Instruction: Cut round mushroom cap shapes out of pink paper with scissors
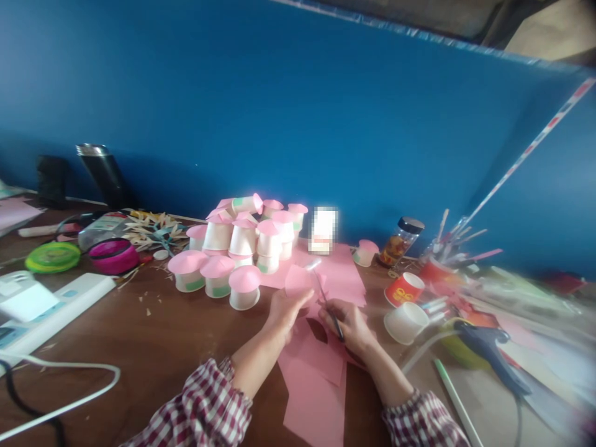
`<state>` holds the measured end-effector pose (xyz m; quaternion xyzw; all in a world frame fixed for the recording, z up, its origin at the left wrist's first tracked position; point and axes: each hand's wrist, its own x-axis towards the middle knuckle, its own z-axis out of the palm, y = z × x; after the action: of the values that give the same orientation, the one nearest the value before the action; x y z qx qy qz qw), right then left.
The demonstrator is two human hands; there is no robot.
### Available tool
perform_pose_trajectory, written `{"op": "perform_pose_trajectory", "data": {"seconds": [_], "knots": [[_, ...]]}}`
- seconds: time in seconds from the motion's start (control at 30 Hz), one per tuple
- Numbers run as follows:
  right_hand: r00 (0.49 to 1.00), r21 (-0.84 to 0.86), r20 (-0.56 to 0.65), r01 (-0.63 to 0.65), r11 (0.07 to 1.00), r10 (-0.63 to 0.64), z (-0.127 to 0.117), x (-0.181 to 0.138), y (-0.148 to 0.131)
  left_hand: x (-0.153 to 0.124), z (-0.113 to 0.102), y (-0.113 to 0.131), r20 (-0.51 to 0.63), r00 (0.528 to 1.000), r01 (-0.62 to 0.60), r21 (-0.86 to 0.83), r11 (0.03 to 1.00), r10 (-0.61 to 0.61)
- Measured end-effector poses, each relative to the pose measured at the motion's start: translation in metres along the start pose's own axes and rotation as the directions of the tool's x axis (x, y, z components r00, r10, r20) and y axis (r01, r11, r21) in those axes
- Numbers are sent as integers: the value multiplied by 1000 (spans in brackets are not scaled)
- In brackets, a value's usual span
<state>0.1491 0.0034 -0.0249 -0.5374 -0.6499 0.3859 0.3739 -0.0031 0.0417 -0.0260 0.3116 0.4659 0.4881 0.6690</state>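
My left hand is closed on a small piece of pink paper, held up above the table. My right hand grips a pair of scissors whose blades point up toward that paper piece. Both hands hover over larger pink paper sheets lying on the brown table. Just beyond my left hand stands a cluster of white paper cups with pink paper caps, some stacked on others.
A white cup on its side, a red cup, a jar and a pot of brushes sit to the right. A blue glue gun lies at the right. At the left are a power strip, a pink bowl and a green lid.
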Motion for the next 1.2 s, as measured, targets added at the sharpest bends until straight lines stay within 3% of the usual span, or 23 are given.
{"op": "perform_pose_trajectory", "data": {"seconds": [0.6,1.2], "knots": [[998,109,68,-5,994,-3,-1,-2,-1,-3,-3,-1,28,1000,3,-18,1000,-2],[999,14,9,34,999,-34,-1,-1,0,-6,1,-1,54,998,10,27,1000,-12]]}}
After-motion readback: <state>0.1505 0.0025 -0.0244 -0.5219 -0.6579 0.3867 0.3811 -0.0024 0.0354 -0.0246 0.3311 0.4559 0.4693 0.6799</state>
